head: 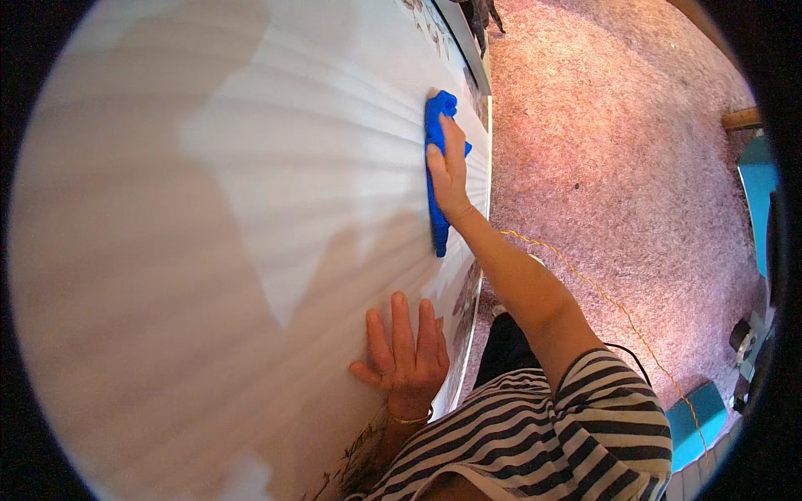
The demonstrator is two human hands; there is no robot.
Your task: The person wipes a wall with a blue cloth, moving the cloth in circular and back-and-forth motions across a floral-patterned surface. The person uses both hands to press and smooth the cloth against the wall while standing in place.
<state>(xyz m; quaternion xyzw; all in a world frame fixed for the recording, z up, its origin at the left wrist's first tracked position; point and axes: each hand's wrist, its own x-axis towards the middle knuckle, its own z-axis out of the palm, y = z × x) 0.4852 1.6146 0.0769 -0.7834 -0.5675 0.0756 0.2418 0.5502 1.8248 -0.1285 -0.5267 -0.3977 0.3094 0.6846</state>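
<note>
My right hand [448, 172] presses a bright blue cloth [436, 206] flat against a pale, faintly striped wall [301, 163]. Its fingers lie over the upper part of the cloth, and a loose fold hangs below. Closer to my body, my left hand [406, 357] rests on the same wall with its fingers spread and nothing in it. A thin bracelet [413, 418] circles the left wrist. Shadows fall across the wall, and a floral pattern [429, 25] runs near its lower edge.
Pinkish carpet [601, 163] borders the wall. A yellow twisted cord [601, 291] trails over it, beside a short stretch of black cable [633, 360]. Teal objects [698, 419] stand at the right. A grey-edged panel [467, 47] and a dark object [481, 19] are at the top.
</note>
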